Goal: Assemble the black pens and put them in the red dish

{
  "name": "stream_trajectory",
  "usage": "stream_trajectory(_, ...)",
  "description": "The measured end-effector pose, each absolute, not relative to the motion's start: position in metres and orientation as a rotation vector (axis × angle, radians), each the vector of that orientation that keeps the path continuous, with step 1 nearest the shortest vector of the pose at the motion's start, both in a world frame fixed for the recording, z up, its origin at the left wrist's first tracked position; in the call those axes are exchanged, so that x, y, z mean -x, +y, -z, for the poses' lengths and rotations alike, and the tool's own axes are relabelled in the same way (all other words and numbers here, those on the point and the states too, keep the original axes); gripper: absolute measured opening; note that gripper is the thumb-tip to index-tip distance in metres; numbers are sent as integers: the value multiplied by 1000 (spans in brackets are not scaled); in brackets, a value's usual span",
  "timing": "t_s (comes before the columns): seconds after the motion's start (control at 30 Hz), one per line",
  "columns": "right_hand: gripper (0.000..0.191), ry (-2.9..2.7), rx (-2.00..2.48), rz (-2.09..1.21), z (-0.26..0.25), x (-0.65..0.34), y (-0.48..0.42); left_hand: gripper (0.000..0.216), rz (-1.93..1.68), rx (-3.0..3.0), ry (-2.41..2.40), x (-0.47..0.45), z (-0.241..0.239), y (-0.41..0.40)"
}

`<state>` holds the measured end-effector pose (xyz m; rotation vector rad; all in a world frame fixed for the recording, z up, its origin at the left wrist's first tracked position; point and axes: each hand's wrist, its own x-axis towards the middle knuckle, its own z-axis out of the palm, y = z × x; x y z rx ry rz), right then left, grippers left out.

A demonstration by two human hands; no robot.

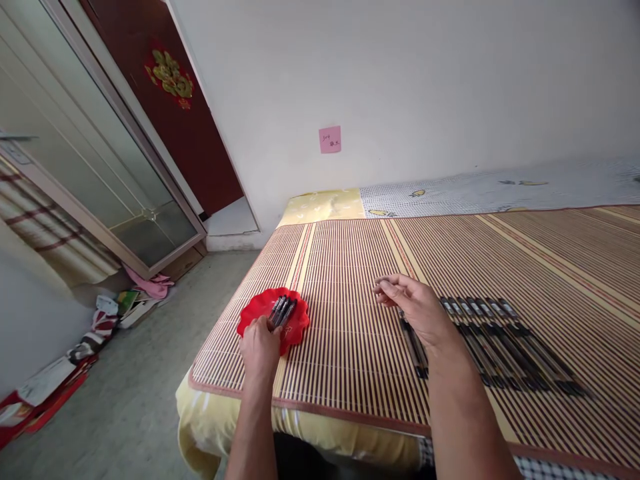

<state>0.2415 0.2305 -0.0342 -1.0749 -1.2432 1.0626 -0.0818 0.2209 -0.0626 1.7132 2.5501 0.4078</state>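
A red plate with a wavy rim (255, 305) lies on the striped mat, with several dark pens (283, 310) in it. My left hand (261, 340) is at the plate's near side, its fingers closed on the lower ends of these pens. To the right, my right hand (407, 303) hovers over the mat with thumb and fingers pinched together; I cannot make out what is between the fingertips. Partly behind this hand and wrist lie dark pens (414, 347). Farther right, several more pens (515, 343) lie side by side in a slanted row.
The bamboo mat (345, 280) covers a bed with yellow and checked cloth (330, 203) along the wall. A pink note (330, 139) is stuck on the wall. Bags and papers (95, 333) lie on the floor at left, below a glass door (115, 147).
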Motion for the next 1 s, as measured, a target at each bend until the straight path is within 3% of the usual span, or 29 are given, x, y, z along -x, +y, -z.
stream_trajectory(1.0, 36, -1092, 1101, -962, 19, -242, 222, 19, -437, -1703, 2564, 76, 65, 223)
